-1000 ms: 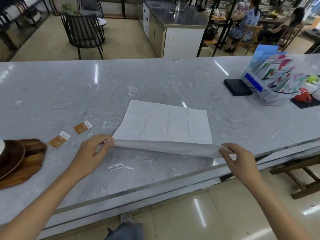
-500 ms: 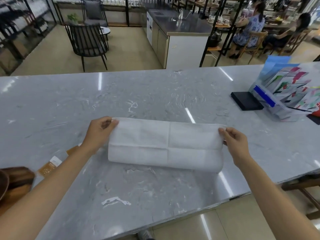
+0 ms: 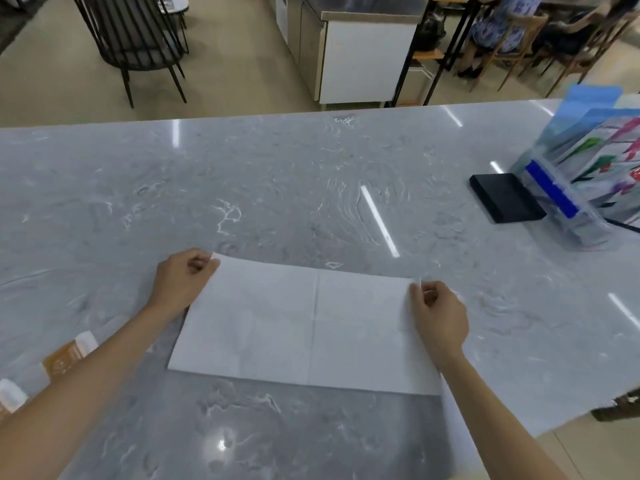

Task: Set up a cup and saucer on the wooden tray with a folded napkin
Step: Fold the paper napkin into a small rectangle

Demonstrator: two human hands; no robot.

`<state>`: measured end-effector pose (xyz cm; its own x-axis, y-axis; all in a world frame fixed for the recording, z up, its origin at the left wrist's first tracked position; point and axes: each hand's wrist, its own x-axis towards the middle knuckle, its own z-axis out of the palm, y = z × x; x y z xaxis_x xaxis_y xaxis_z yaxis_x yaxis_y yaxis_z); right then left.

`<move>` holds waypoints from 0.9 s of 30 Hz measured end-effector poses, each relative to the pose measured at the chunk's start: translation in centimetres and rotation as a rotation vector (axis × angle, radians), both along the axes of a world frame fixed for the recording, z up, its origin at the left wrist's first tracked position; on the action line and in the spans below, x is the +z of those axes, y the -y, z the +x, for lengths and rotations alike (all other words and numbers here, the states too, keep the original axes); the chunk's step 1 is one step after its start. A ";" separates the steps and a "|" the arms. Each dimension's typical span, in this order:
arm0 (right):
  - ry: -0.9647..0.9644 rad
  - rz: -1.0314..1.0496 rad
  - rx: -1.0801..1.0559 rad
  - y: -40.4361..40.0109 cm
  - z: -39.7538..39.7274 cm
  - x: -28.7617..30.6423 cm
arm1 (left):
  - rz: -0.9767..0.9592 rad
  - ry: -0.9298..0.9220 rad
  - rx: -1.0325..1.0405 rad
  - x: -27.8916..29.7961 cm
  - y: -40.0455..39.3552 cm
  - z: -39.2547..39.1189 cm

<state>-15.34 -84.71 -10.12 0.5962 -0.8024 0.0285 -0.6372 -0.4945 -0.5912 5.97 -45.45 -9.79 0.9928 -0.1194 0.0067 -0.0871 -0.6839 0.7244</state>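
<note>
Currently the napkin (image 3: 308, 327) lies folded flat on the marble surface (image 3: 311, 188), its far corners pinched by the left hand (image 3: 181, 282) and right hand (image 3: 438, 311). If either pinch lets go unevenly, the layers could slide askew and spoil the next fold.

Before me lies a grey marbled surface (image 3: 277, 188). At 2 o'clock I note a flat black box (image 3: 505, 202), just beside a clear holder of coloured leaflets (image 3: 588, 181) at 3 o'clock. At 8 o'clock lie small orange-and-white packets (image 3: 67, 355). Beyond the surface: a black wire chair (image 3: 135, 39) at 11 o'clock, a steel-topped white counter (image 3: 360, 53) at 12 o'clock, seated people (image 3: 498, 29) at 1 o'clock.
</note>
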 end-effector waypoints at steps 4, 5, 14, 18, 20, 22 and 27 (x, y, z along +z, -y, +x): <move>-0.031 -0.077 -0.048 -0.3 0.4 -0.7 | 0.088 0.069 0.015 -0.6 0.3 0.0; -0.042 -0.095 -0.057 -0.4 0.5 -0.7 | 0.096 0.069 0.016 -0.7 0.4 0.0; -0.123 -0.124 -0.114 -1.0 1.6 -0.2 | 0.038 0.106 0.027 -0.4 0.3 -0.7; -0.194 -0.071 -0.067 -1.4 1.8 1.5 | 0.253 0.138 -0.078 0.3 0.9 -1.5; -0.232 -0.212 -0.008 -3.0 2.2 2.5 | 0.328 0.307 -0.163 0.8 2.3 -3.5; -0.205 -0.318 0.113 -6.4 2.9 3.0 | 0.325 0.395 -0.284 1.3 5.1 -6.5; -0.233 -0.230 0.600 -16.1 4.3 0.5 | 0.439 0.224 -0.553 -0.6 10.5 -11.9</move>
